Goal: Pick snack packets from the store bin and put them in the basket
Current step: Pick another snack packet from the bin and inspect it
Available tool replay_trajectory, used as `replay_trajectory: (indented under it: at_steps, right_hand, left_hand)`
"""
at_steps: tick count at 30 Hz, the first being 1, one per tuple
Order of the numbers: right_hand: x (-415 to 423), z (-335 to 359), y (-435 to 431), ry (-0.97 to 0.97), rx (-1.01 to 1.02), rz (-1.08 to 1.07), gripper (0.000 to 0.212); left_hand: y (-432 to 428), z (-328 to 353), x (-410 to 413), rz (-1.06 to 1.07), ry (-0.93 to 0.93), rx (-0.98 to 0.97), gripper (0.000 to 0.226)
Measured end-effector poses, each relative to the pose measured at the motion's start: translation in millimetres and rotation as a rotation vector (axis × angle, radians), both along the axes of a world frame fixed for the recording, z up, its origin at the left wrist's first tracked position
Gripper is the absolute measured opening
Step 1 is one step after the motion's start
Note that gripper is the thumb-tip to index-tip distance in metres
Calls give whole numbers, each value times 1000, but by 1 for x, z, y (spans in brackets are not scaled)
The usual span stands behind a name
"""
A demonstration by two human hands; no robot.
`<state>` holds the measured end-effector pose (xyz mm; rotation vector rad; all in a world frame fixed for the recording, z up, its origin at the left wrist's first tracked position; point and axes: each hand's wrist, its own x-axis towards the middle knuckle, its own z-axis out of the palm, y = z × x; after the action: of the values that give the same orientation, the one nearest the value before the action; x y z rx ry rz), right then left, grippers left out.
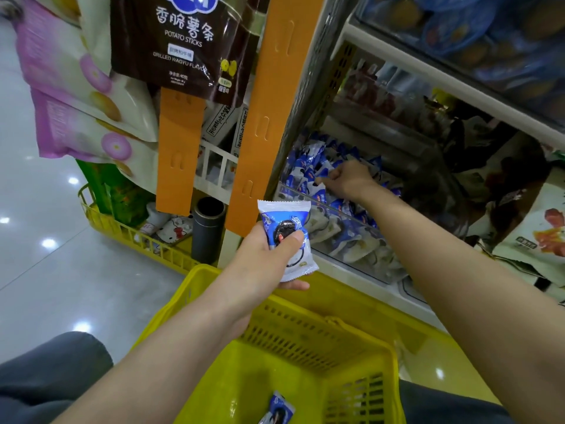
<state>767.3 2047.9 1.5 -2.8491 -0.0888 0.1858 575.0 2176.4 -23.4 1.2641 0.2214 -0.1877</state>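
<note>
My left hand (269, 258) grips a blue and white snack packet (287, 237) upright, above the far rim of the yellow basket (308, 338). One more blue packet (276, 408) lies on the basket's floor. My right hand (348, 180) reaches into the clear store bin (345, 237), which holds several blue and white packets. Its fingers curl down onto a packet in the pile (318, 179); whether they have hold of it I cannot tell.
Orange hanging strips (260, 127) and a brown potato sticks bag (180, 47) hang left of the bin. A second yellow basket (122, 231) with goods stands on the shiny floor at left. Shelves with other snack bags (532, 228) rise at right.
</note>
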Motion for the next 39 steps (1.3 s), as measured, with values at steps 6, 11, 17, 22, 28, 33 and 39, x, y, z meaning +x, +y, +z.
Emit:
replay_trajectory:
  at_steps: [6, 11, 17, 22, 28, 33, 39]
  right_hand:
    - [-29, 1, -15, -184, 222, 19, 37]
    - [-103, 3, -24, -524, 482, 194, 14]
    - [-177, -32, -31, -285, 686, 217, 7]
    - [-185, -54, -32, 13, 902, 116, 20]
    - [-185, -63, -35, 101, 1033, 37, 8]
    - [-190, -69, -35, 127, 1041, 41, 16]
    - [-190, -75, -45, -216, 632, 182, 10]
  left_hand:
    - [-3, -1, -3, 13, 12, -2, 39]
    - [-7, -8, -9, -47, -21, 80, 34]
    - [-19, -24, -13, -77, -92, 117, 27]
    - [-26, -38, -14, -88, -82, 157, 28]
    - [-29, -48, -10, -37, -98, 203, 21]
    - [-31, -49, -7, 49, -106, 261, 16]
    - [-34, -54, -9, 13, -45, 281, 20]
